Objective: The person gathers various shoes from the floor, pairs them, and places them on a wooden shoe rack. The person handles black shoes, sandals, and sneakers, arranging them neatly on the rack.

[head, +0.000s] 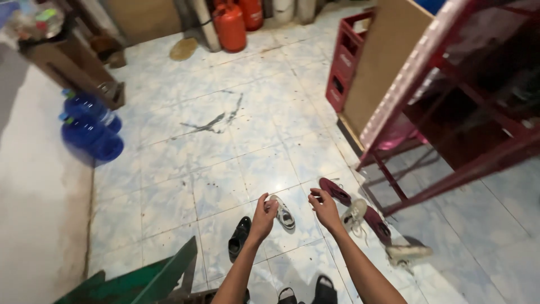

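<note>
Both my forearms reach out over a pale tiled floor (225, 129). My left hand (263, 217) has its fingers curled and pinched toward the thumb, and I see nothing in it. It hovers just left of a white sneaker (284, 215) on the floor. My right hand (325, 208) is also pinched, fingertips together, with nothing visible between them. Below and around it lie a maroon slipper (335, 191) and a second white sneaker (354, 214). A black shoe (239, 237) lies lower left of my left hand.
Another maroon slipper (378, 224) and a worn white shoe (408, 252) lie at the right. Black sandals (325, 290) and a green wooden frame (140, 281) are at the bottom. A maroon metal rack (450, 112), red crates (344, 62), blue water jugs (90, 129) and red gas cylinders (230, 25) line the edges.
</note>
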